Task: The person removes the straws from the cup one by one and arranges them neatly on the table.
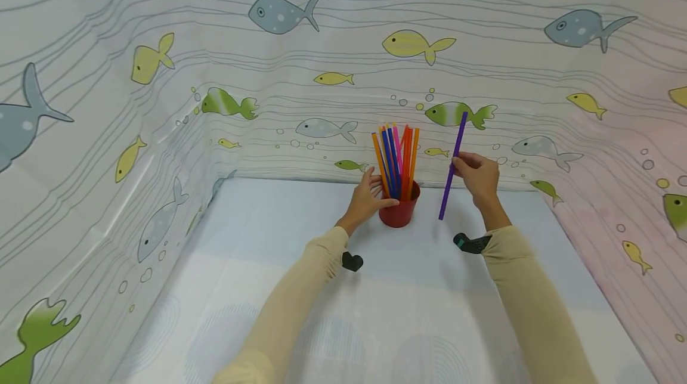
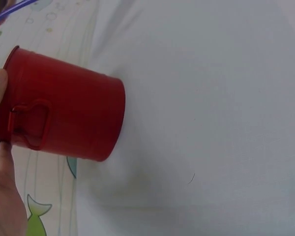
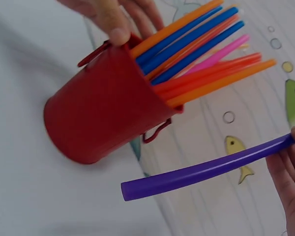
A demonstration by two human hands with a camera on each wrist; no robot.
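Observation:
A small red bucket (image 1: 396,215) stands upright on the table, with several straws (image 1: 395,163) in orange, blue, pink and red leaning out of its top. My left hand (image 1: 367,198) holds the bucket at its left side, thumb on the rim and the other fingers behind. In the right wrist view that thumb presses the rim beside a small wire handle (image 3: 92,55). To the right of the bucket, my right hand (image 1: 479,178) pinches a purple straw (image 1: 459,136) between thumb and fingers. This straw slants upright in the air, its lower end apart from the bucket.
A white cloth (image 1: 257,229) covers the table. Behind and on both sides rise curtains (image 1: 225,145) printed with fish and wavy lines. Dark wrist devices (image 1: 472,244) show beside both sleeves.

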